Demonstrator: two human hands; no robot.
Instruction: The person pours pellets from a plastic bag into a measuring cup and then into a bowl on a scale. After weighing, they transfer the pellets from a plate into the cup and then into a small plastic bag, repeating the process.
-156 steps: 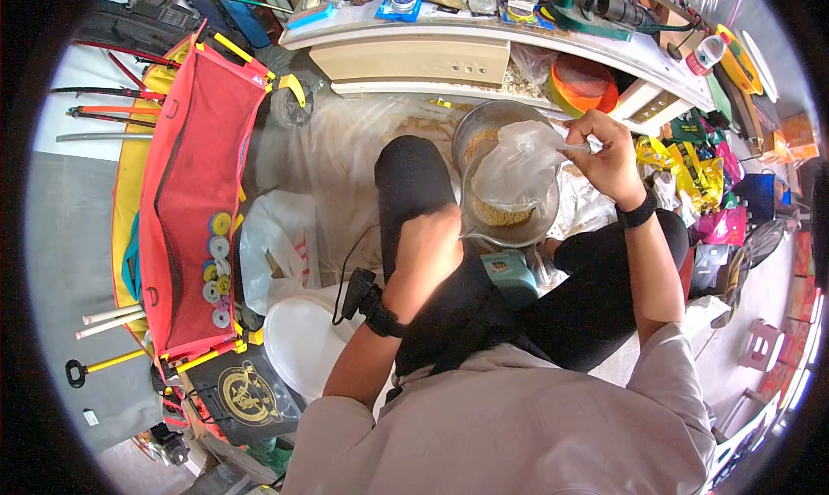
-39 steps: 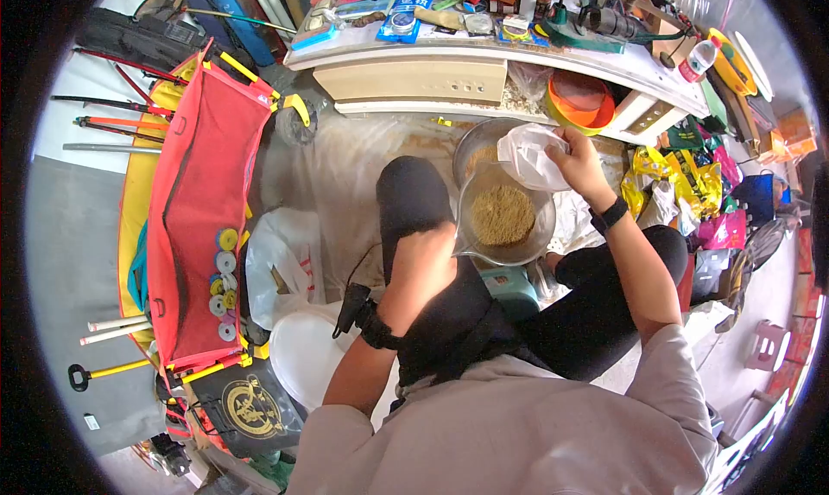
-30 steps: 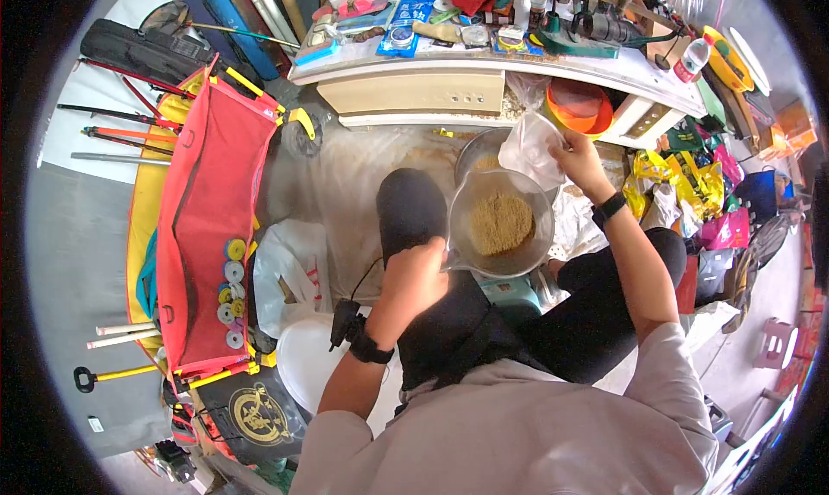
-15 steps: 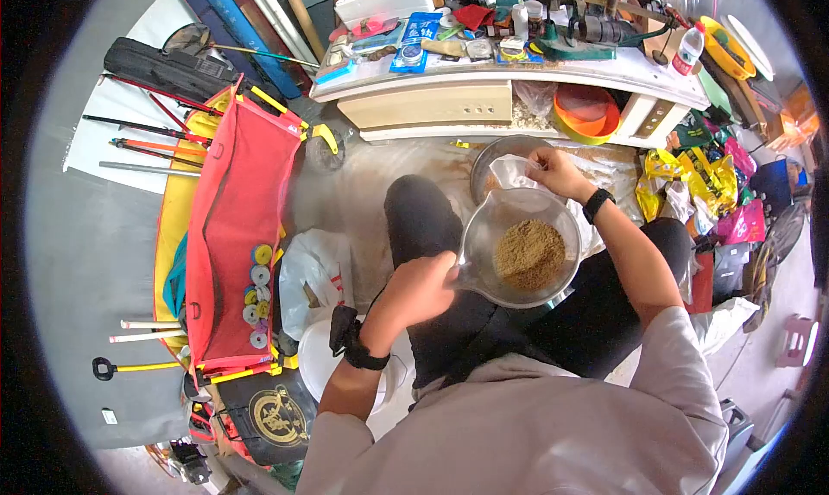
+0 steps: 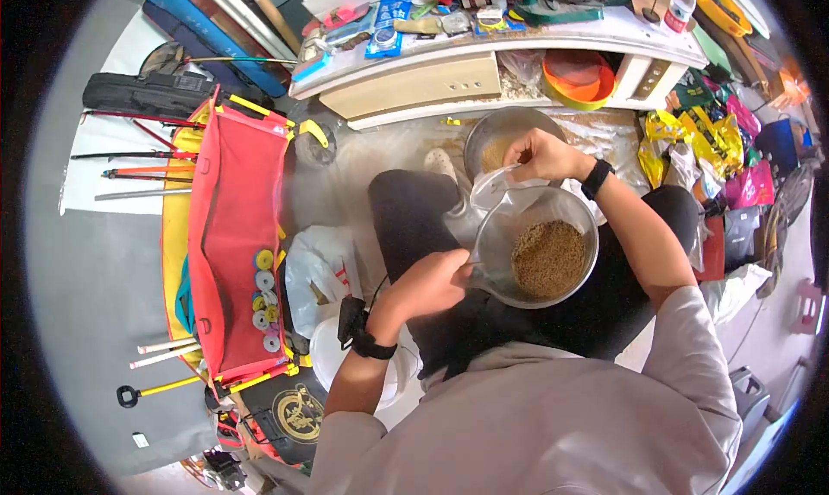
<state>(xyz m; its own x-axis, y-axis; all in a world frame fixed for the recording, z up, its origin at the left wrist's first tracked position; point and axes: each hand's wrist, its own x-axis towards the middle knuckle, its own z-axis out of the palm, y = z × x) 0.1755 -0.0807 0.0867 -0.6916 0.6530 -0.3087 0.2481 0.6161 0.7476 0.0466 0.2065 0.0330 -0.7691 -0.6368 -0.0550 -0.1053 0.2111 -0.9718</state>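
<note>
My left hand [image 5: 432,285] is closed around the handle of a round strainer [image 5: 494,257], which hangs above my lap. Brown granules [image 5: 550,260] lie in its bowl, heaped to the right side. Just beyond the strainer, my right hand [image 5: 546,158] pinches the edge of a translucent plastic piece [image 5: 492,187], which looks like a bag; its full shape is hidden. Behind that, a metal basin [image 5: 518,117] stands on the floor with tan powder [image 5: 496,154] in it. My right forearm passes over the strainer's far right side.
A white workbench [image 5: 380,85] stands ahead, crowded with tools and packets. Left is a red mesh bag [image 5: 237,236] on a yellow frame, beside a white plastic bag [image 5: 315,266] and a white bucket [image 5: 332,352]. Yellow packets [image 5: 699,145] pile up on the right.
The strainer has shifted right and slightly nearer the right knee, with both hands still holding on. Its contents look coarser and darker. More of the metal basin and its powder shows.
</note>
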